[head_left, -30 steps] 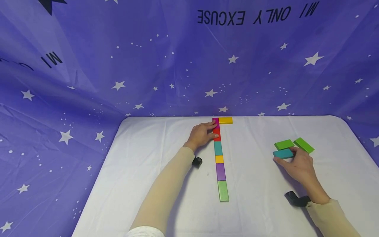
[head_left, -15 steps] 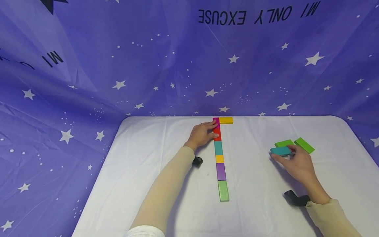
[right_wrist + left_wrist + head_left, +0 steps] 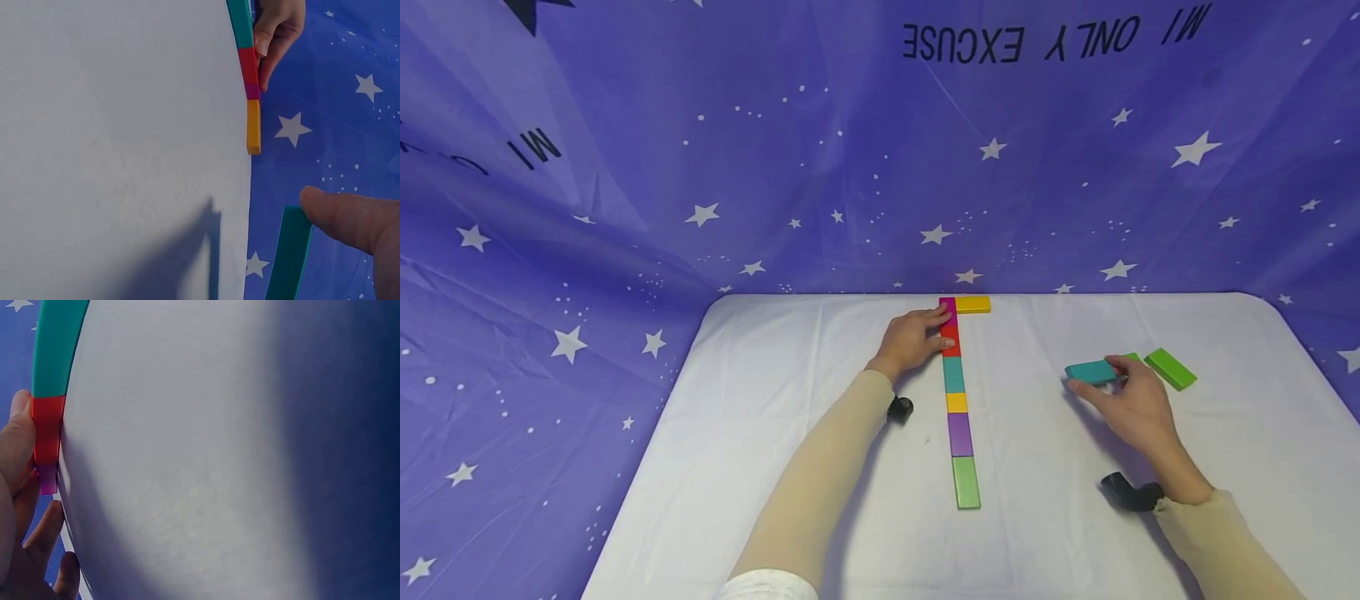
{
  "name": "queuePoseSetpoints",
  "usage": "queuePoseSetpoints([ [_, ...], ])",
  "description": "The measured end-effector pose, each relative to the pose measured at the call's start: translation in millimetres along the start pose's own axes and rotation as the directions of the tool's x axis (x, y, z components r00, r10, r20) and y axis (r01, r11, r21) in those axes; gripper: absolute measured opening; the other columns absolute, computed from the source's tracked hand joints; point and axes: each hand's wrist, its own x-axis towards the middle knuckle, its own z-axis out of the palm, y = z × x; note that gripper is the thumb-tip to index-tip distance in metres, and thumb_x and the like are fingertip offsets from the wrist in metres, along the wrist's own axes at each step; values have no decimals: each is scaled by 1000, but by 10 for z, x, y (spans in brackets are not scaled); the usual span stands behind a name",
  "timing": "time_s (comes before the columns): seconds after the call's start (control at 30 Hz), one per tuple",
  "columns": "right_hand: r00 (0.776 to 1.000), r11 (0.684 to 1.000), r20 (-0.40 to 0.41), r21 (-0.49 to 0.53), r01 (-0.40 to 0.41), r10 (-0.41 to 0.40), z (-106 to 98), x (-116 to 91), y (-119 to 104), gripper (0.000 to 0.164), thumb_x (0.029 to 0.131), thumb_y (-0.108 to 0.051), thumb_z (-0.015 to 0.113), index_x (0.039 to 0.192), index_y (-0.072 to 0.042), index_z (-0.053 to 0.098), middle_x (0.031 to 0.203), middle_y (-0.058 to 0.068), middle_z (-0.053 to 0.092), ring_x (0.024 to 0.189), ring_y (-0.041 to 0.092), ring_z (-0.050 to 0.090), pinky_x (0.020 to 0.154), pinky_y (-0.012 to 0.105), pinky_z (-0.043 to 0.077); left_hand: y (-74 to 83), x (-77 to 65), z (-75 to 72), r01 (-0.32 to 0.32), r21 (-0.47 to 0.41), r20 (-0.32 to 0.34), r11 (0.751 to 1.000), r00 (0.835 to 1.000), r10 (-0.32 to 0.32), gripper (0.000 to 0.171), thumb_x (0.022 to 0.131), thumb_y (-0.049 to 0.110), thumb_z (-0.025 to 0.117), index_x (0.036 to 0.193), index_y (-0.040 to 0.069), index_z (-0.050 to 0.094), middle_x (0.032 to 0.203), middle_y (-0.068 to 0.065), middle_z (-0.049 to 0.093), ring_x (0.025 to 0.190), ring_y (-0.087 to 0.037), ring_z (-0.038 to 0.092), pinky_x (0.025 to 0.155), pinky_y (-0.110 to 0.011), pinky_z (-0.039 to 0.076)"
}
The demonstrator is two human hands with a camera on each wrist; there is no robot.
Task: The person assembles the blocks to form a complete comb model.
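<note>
The right hand (image 3: 1131, 406), pinching a teal block (image 3: 1090, 372), had drifted away from the slanted lime-green block (image 3: 1171, 369) right of its grip, while the left hand (image 3: 910, 337), fingers apart, still touched the red block (image 3: 49, 428).

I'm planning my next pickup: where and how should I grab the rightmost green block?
Probably pinch the rightmost green block mid-length across its long sides, coming from above: it lies flat and angled, longer than wide, with nothing on top.

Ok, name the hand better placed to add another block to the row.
Probably the right hand: it holds a teal block, while the left hand rests on the magenta block and red block.
</note>
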Motion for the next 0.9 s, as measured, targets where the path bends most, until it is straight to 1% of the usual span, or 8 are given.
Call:
queuePoseSetpoints([
  [0.1, 1000, 1000, 5, 3, -10, 10, 29, 25, -26, 80, 89, -40, 75, 135, 18, 46, 121, 36, 55, 102, 43, 54, 78, 44, 44, 3, -1, -1, -3, -4, -3, 1000, 1000, 3, 58, 94, 43, 69, 146, 24, 53, 153, 11, 46, 142, -14, 42, 118, -34, 32],
  [0.27, 1000, 1000, 10, 11, -12, 12, 77, 72, -71, 81, 89, -41, 75, 136, 18, 46, 122, 36, 55, 104, 44, 54, 83, 50, 46, 8, -1, -5, -3, -7, 1, 1000, 1000, 3, 59, 93, 43, 70, 146, 23, 53, 153, 11, 46, 143, -14, 42, 118, -34, 32],
  [0.43, 1000, 1000, 10, 27, -8, 8, 125, 123, -145, 82, 88, -42, 75, 138, 16, 45, 125, 36, 55, 110, 46, 53, 90, 58, 45, 6, 4, -12, -8, -10, -6, 1000, 1000, 8, 58, 93, 42, 70, 146, 23, 54, 153, 11, 46, 142, -14, 42, 117, -34, 33],
  [0.57, 1000, 1000, 13, 29, -4, 3, 179, 162, -222, 83, 88, -43, 75, 139, 15, 45, 127, 36, 55, 115, 48, 51, 92, 59, 44, 0, 4, -12, -7, -16, -8, 1000, 1000, 7, 58, 93, 42, 70, 146, 23, 54, 153, 11, 46, 142, -14, 42, 117, -35, 33],
  [0.7, 1000, 999, 4, 29, 13, -14, 236, 198, -303, 81, 86, -41, 77, 137, 15, 48, 125, 35, 56, 114, 48, 52, 91, 59, 45, -2, -7, -7, -6, -19, -9, 1000, 1000, 6, 58, 93, 42, 70, 146, 23, 54, 153, 11, 46, 143, -15, 42, 117, -35, 33],
  [0.9, 1000, 999, -5, 30, 26, -26, 306, 254, -399, 80, 85, -40, 78, 136, 15, 48, 125, 35, 56, 115, 49, 51, 94, 60, 43, -1, -13, -4, -4, -14, -7, 1000, 1000, 4, 58, 94, 42, 70, 146, 23, 54, 154, 11, 45, 143, -14, 41, 117, -36, 33],
])
